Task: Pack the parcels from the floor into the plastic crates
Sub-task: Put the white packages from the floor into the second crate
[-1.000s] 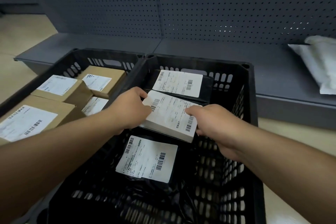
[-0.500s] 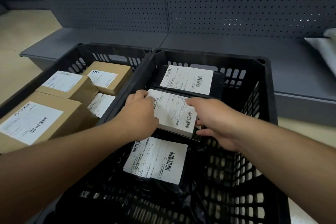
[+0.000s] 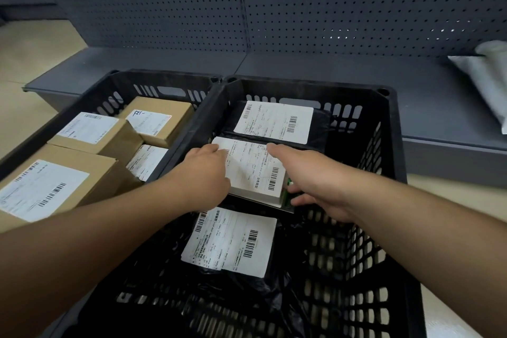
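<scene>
The white-labelled parcel (image 3: pixel 253 170) sits lower in the right crate (image 3: pixel 391 129) than half a second ago, its far edge now tucked against the near edge of the far black parcel (image 3: pixel 274 121) and its near edge above the near black parcel (image 3: pixel 230 241). The left hand (image 3: pixel 201 177) still holds the parcel's left side, its fingers curled round the edge and out of sight beneath, with the thumb on the label. The right hand (image 3: pixel 315 181) has changed its hold: the forefinger now lies stretched along the label's far right corner, while the other fingers curl round the parcel's right side, where a green strip shows at the corner. Before, that hand lay more over the label's right part. Both arms reach further into the crate than earlier. To the left, touching the right crate, the left crate (image 3: pixel 115 85) holds the cardboard boxes (image 3: pixel 90 140) with white labels, unchanged. Beyond both crates runs the grey shelf (image 3: pixel 301 68) with its perforated back panel (image 3: pixel 329 3), and on its far right lie the white bags (image 3: pixel 488 82), now showing more fully.
</scene>
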The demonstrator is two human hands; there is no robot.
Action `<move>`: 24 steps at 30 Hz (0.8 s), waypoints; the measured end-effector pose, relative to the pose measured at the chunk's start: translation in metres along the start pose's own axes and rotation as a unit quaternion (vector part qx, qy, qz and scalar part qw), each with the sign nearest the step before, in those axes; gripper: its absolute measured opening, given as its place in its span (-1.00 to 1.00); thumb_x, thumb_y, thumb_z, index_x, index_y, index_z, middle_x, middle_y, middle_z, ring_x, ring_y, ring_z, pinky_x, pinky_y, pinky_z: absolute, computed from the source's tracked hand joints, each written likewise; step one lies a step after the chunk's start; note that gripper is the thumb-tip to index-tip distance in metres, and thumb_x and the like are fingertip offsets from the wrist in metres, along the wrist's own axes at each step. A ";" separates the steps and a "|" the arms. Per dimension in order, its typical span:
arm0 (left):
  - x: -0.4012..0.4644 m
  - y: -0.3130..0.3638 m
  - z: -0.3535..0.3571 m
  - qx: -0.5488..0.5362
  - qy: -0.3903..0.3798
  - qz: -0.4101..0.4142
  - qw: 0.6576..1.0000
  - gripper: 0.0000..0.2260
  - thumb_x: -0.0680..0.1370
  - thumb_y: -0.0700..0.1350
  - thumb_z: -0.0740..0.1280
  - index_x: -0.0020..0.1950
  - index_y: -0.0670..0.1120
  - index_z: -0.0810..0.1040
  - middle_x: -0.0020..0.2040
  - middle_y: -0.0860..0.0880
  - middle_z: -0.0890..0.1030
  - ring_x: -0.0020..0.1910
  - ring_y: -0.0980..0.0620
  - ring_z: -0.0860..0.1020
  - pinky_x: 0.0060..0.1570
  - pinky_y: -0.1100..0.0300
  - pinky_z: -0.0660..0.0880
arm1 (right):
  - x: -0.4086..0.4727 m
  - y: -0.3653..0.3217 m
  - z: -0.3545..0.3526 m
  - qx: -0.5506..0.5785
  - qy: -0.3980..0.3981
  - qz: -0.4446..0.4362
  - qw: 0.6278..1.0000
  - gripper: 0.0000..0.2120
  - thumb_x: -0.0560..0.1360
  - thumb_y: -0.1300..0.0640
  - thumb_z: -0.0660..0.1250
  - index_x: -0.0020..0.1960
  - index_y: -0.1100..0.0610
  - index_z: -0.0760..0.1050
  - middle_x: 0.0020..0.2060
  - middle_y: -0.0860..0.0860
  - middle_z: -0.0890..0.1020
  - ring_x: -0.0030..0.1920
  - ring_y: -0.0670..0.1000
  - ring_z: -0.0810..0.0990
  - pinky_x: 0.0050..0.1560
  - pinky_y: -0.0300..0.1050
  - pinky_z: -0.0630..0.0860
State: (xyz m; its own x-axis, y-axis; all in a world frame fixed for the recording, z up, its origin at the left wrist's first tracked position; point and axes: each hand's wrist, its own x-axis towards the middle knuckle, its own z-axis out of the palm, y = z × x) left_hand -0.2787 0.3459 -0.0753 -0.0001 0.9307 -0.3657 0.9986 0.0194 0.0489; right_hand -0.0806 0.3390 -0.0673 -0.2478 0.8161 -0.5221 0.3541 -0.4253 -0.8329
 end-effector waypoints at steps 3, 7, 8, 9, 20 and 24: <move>-0.003 0.003 -0.004 -0.002 0.006 -0.009 1.000 -0.54 0.60 -0.03 0.29 0.48 -0.08 0.33 0.53 -0.02 0.28 0.49 -0.09 0.25 0.40 0.06 0.30 | -0.008 0.000 -0.013 0.023 0.011 -0.011 1.000 -0.47 0.63 -0.27 0.14 0.52 -0.05 0.34 0.22 -0.19 0.51 0.22 0.00 0.53 0.28 0.03 0.53; -0.006 0.018 -0.015 -0.010 0.001 -0.026 1.000 -0.45 0.57 0.06 0.32 0.52 -0.06 0.32 0.53 -0.04 0.29 0.51 -0.12 0.23 0.41 0.00 0.31 | -0.024 -0.003 -0.041 0.043 0.036 -0.029 0.998 -0.43 0.59 -0.30 0.19 0.48 0.00 0.40 0.17 -0.05 0.57 0.12 0.04 0.60 0.13 -0.04 0.60; -0.007 0.024 -0.019 -0.015 0.007 -0.022 1.000 -0.46 0.56 0.07 0.33 0.51 -0.05 0.34 0.52 -0.04 0.29 0.50 -0.13 0.23 0.41 -0.01 0.31 | -0.028 -0.003 -0.048 0.042 0.046 -0.037 0.997 -0.43 0.58 -0.32 0.20 0.45 -0.01 0.43 0.16 -0.02 0.58 0.12 0.05 0.61 0.11 -0.03 0.61; -0.009 0.030 -0.022 -0.024 0.017 -0.013 0.999 -0.48 0.55 0.07 0.33 0.48 -0.02 0.37 0.51 -0.04 0.30 0.50 -0.13 0.24 0.40 -0.01 0.31 | -0.033 -0.004 -0.056 0.040 0.056 -0.045 0.997 -0.45 0.57 -0.33 0.21 0.40 -0.02 0.47 0.16 0.00 0.59 0.12 0.05 0.62 0.11 -0.02 0.62; -0.035 0.144 -0.045 -0.125 0.127 0.139 0.974 -0.39 0.57 0.03 0.35 0.60 0.07 0.26 0.55 0.03 0.31 0.55 -0.02 0.21 0.46 0.06 0.29 | -0.092 0.006 -0.160 0.057 0.215 -0.115 0.968 -0.64 0.58 -0.26 0.24 0.11 -0.03 0.62 0.11 0.01 0.67 0.14 0.12 0.65 0.08 0.03 0.61; -0.040 0.192 -0.049 -0.135 0.144 0.195 0.961 -0.39 0.57 0.05 0.35 0.60 0.07 0.25 0.54 0.02 0.32 0.54 -0.04 0.24 0.45 0.08 0.26 | -0.107 0.026 -0.195 0.051 0.248 -0.105 0.962 -0.64 0.59 -0.26 0.23 0.14 -0.04 0.60 0.08 -0.04 0.66 0.08 0.03 0.64 0.06 0.00 0.60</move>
State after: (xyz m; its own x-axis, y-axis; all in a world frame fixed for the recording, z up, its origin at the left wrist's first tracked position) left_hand -0.0897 0.3301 -0.0058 0.3184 0.9480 0.0008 0.8753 -0.2943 0.3838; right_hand 0.1307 0.3169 0.0026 0.1661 0.9637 -0.2090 0.2470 -0.2459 -0.9373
